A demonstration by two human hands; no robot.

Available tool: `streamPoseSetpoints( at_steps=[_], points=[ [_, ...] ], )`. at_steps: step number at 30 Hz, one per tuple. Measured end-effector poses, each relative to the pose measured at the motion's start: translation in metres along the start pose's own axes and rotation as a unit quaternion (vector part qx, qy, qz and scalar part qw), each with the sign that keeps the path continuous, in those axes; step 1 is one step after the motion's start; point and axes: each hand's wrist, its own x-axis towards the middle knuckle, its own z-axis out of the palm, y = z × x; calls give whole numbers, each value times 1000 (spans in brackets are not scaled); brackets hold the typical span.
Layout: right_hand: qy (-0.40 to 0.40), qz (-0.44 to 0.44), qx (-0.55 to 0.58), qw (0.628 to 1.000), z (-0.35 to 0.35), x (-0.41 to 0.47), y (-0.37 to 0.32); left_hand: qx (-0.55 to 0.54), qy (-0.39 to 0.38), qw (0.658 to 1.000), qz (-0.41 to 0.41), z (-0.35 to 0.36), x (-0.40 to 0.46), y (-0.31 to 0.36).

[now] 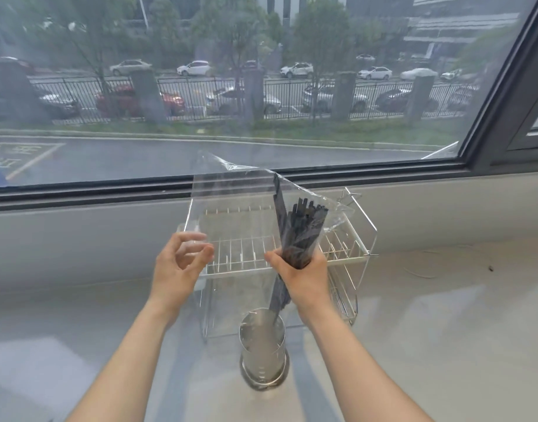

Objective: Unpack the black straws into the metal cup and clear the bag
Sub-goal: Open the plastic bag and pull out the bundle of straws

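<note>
The bundle of thin black plastic straws (301,236) is gripped by the right hand (301,275) over the shiny metal cup (263,345) – clear plastic bag (231,202) pinched by the left hand (178,266) – lowering's probably needed next.

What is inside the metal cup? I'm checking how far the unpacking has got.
The lower ends of the black straws dip into the metal cup. Its bottom is hidden by glare.

The right hand (301,274) covers the middle of the bundle of thin black straws (301,229). Whether the left hand's fingers (200,254) pinch the clear plastic bag (231,193) cannot be told. The bottom edge cuts off both forearms.
</note>
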Motion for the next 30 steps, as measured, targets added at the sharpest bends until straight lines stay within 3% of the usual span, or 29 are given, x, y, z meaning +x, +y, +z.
streamPoseSetpoints(
  at_steps=[8, 13, 26, 30],
  points=[
    [-45, 16, 64, 997, -3, -4, 4, -15, 8, 1000, -10, 1, -2, -17],
    [-55, 4, 35, 998, -3, -3, -1, -23, 14, 1000, -1, 2, 0, -11],
    [16, 0, 145, 989, -25, 16, -33, 27, -31, 999, -10, -13, -6, 4],
    [-92, 49, 18, 994, -54, 20, -49, 13, -2, 1000, 15, -2, -2, 16]
  ],
)
